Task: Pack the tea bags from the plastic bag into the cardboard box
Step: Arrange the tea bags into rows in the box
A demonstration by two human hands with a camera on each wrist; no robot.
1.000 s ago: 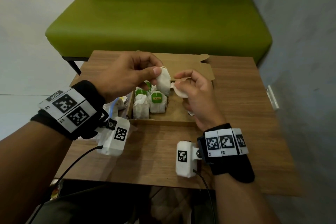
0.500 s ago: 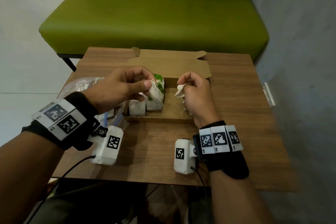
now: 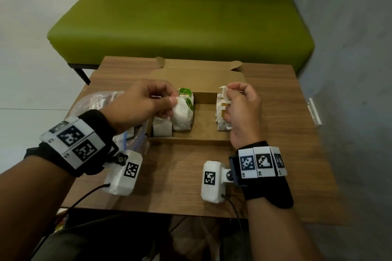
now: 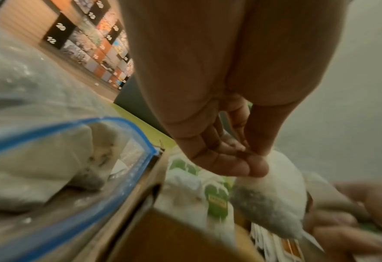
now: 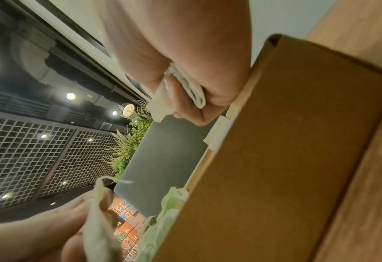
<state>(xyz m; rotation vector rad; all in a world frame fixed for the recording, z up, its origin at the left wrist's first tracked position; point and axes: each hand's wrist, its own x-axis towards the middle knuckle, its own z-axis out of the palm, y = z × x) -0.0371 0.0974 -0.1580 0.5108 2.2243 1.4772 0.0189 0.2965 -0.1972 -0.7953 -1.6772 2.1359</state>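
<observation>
An open cardboard box (image 3: 186,140) lies on the wooden table with its lid folded back. My left hand (image 3: 148,104) pinches a white tea bag (image 3: 180,111) over the box's left part, above several tea bags (image 3: 162,129) with green tags standing there. The same pinched tea bag (image 4: 273,198) hangs from my fingertips in the left wrist view. My right hand (image 3: 239,110) grips a white tea bag (image 3: 224,96) at the box's right end, where more tea bags (image 3: 220,116) stand. The clear plastic bag (image 3: 99,101) lies left of the box, its blue zip edge (image 4: 77,124) open.
A green bench (image 3: 180,23) stands beyond the table's far edge. A grey wall (image 3: 350,70) runs close along the right. The table (image 3: 169,176) has bare wood in front of the box. Cables hang from both wrist cameras over the near edge.
My left hand lowered its tea bag to the standing bags at the box's left. My right hand moved right with its tea bag to the box's right end.
</observation>
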